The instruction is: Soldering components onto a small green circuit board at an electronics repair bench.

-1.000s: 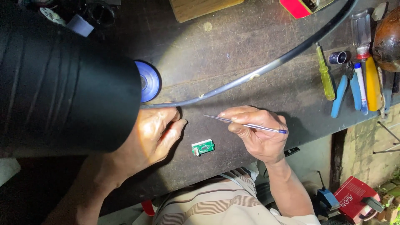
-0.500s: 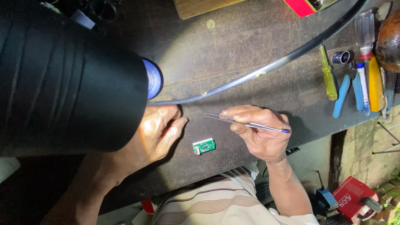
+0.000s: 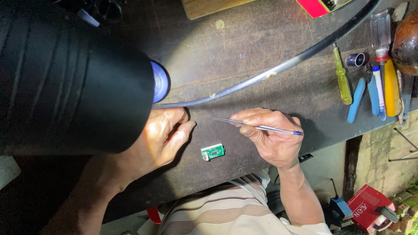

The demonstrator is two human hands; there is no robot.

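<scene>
Right hand (image 3: 272, 141) pinching tweezers (image 3: 257, 126), small green circuit board (image 3: 213, 152) on workbench (image 3: 261, 48)

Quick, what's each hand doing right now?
Left hand: holds nothing, fingers curled, resting on the workbench.
Right hand: closed on metal tweezers.

A big black cylindrical lamp shade (image 3: 65, 78) hides the left bench and most of a round blue tin (image 3: 160, 81), and covers the left hand (image 3: 167, 135) at the wrist. The small green circuit board (image 3: 213, 152) is too small to read. The brown rounded pot (image 3: 406, 39) is cut off at the right edge
</scene>
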